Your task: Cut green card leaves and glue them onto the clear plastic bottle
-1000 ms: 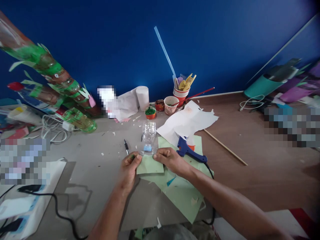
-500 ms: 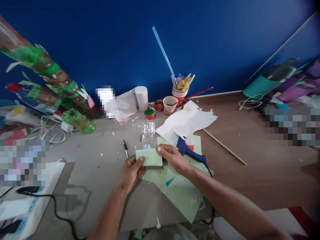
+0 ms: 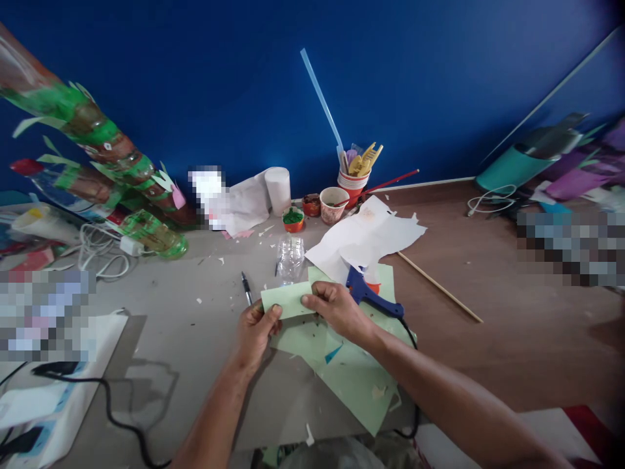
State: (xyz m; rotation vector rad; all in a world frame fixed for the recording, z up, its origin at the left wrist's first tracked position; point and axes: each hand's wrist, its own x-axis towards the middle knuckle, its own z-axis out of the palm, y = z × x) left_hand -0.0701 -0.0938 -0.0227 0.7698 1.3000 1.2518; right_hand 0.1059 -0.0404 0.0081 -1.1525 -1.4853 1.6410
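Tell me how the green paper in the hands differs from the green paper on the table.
Size: the held paper is a small piece; the lower paper is much larger.
Pose: the held paper is raised between the left hand and right hand; the lower paper lies on the table, partly covered by the glue gun.
Outline: the held paper looks roughly rectangular; the lower paper has slanting edges.
Both are pale green.

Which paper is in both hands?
The small green paper rectangle, pinched by the left hand and right hand; larger green paper and ragged white paper lie unheld.
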